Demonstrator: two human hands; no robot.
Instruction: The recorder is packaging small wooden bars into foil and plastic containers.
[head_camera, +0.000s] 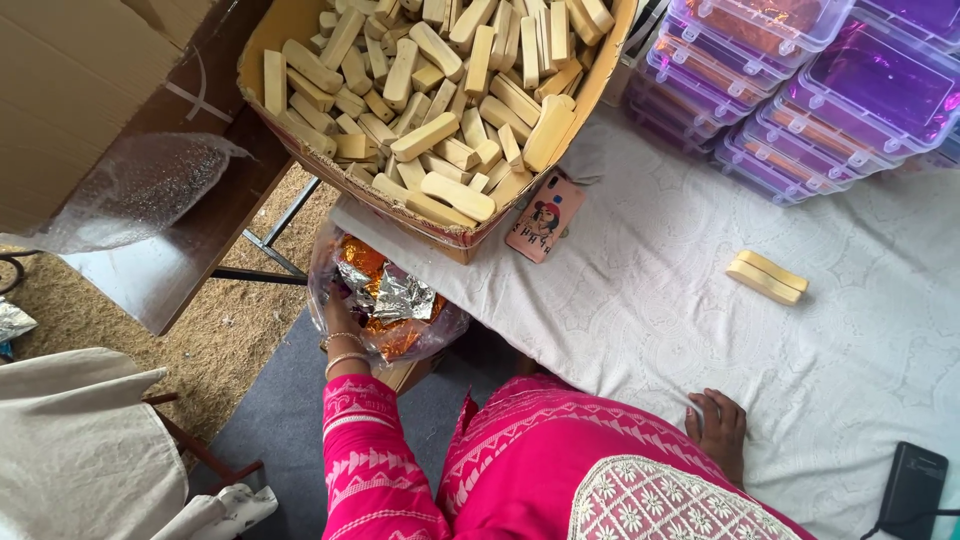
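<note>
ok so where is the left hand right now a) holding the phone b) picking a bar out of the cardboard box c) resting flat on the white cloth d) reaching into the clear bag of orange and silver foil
d: the left hand is down at the clear bag of foil below the table edge, while the right hand rests on the white cloth.

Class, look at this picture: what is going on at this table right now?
A person in a pink embroidered top reaches the left hand into a clear plastic bag of orange and silver foil wrappers at the table's edge. The right hand rests flat on the white tablecloth. A cardboard box of pale wooden blocks sits above the bag.
</note>
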